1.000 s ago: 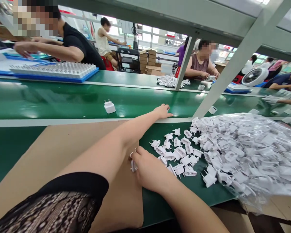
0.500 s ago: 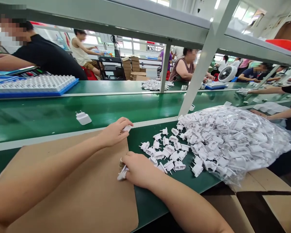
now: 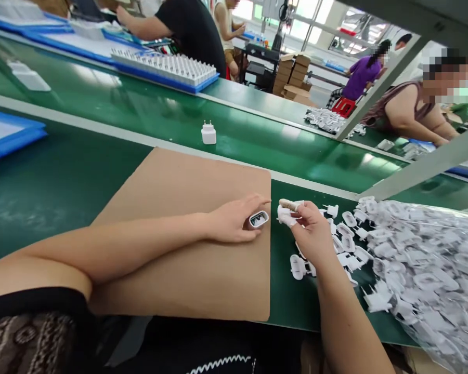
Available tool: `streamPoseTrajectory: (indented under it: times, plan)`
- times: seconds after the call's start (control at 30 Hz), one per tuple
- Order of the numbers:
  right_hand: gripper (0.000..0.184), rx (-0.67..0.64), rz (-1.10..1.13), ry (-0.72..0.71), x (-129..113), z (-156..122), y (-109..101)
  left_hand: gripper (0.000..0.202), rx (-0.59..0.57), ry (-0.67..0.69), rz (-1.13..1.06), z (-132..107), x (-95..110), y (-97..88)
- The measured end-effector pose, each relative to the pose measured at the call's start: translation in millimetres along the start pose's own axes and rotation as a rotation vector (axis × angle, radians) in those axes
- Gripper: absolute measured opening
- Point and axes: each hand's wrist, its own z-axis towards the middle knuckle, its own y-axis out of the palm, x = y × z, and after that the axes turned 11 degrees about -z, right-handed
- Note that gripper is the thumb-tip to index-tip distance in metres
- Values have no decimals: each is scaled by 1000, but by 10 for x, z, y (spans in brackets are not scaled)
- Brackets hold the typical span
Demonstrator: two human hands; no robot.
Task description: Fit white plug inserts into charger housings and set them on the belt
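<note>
My left hand rests above the cardboard sheet, fingers wrapped round a white charger housing. The housing's open oval end faces right and shows a dark, partly green inside. Just right of the sheet's edge, my right hand pinches a white plug end cap between thumb and fingers. Pale coverings sit on some of its fingertips. A short gap parts the two pieces. Behind and under my right hand lie loose white plug end caps, some hidden by the hand.
A clear bag full of similar caps lies at the right. One white charger stands on the green conveyor, another farther left. Beyond it is a blue tray of white parts. A slanted metal post rises at right; co-workers sit across.
My view has swung left. My right hand has gone from the sheet's edge, below my left hand, up and right, level with it. The housing's open end now shows in my left hand.
</note>
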Motion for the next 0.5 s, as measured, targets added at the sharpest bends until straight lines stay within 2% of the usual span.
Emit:
streamPoseTrajectory:
  times: [0.07,0.13,0.2,0.27,0.33,0.5]
  plan:
    - [29,-6,-52,-30,-56,-35,8,41,54,-54,-135,-8,-23,1]
    - [31,11,-118,-71,-114,-71,30,25,46,-34,-230,-3,-47,-2]
    - [25,56,-245,-188,-161,-97,59,16,27,-7,-295,8,-71,-2]
    - [21,78,-384,-345,-194,-111,93,13,14,-17,-350,16,-94,3]
    - [24,59,-478,-452,-220,-115,128,11,26,-44,-407,15,-112,11]
    - [33,-46,-609,-526,-291,-104,194,8,46,-88,-450,2,-127,22]
